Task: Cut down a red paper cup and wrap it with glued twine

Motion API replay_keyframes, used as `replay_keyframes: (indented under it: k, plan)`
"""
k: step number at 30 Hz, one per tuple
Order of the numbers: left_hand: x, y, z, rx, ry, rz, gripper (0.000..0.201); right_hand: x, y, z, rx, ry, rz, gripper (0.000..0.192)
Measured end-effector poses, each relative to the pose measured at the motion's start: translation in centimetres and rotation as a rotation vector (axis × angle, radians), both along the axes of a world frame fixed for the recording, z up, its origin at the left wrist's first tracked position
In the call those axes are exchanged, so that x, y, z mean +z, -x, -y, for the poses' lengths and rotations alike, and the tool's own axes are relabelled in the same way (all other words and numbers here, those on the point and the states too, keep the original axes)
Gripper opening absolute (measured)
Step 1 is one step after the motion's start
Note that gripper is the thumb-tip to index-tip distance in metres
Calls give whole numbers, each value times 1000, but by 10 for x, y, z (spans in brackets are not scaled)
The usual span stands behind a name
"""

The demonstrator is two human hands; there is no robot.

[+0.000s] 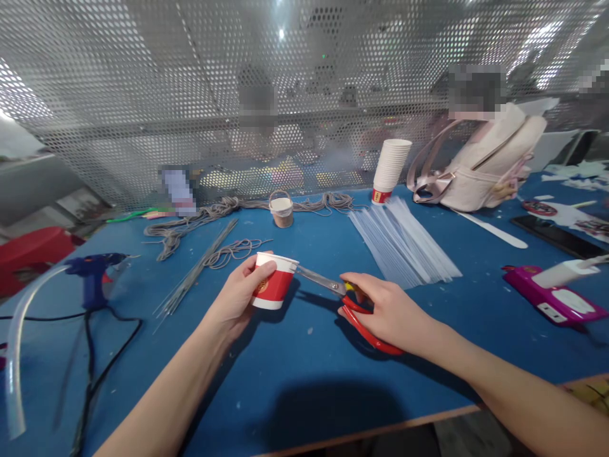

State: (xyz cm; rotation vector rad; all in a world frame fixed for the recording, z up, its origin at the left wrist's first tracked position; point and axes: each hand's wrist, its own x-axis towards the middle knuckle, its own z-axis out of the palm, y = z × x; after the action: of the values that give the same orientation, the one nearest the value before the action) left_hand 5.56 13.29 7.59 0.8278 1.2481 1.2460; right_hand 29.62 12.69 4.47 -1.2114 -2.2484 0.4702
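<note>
My left hand [236,296] grips a red and white paper cup [275,281], tilted above the blue table [295,374]. My right hand [387,310] holds red-handled scissors [354,308]. Their metal blades [318,278] point left, and the tips touch the cup's rim. Both hands sit near the middle of the table, close to its front edge.
A stack of paper cups [391,168] and a fan of clear glue sticks [404,244] lie behind my right hand. Grey cords [200,222], thin rods [197,271] and a small cup [281,211] lie at the back. A blue glue gun [95,270] is left, a pink device [554,297] right, a backpack [480,165] beyond.
</note>
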Motion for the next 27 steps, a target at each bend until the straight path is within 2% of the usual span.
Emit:
replay_keyframes:
  k: [5,7,11,13,17,27]
  plan:
    - [0,1,0,-2,-33,-39,55,6,2,-1,48,253,-126,36]
    - [0,3,0,-16,-28,-44,56,6,2,-1,69,308,-159,36]
    - [-2,7,-1,-83,9,-39,52,2,3,-2,67,251,-163,40]
    - [-2,8,-1,-111,19,-29,48,2,4,-2,75,287,-183,40]
    - [-2,9,-2,-118,28,-15,43,5,5,0,104,382,-221,38]
    - [3,10,1,-118,78,-27,30,7,2,1,173,400,-180,37]
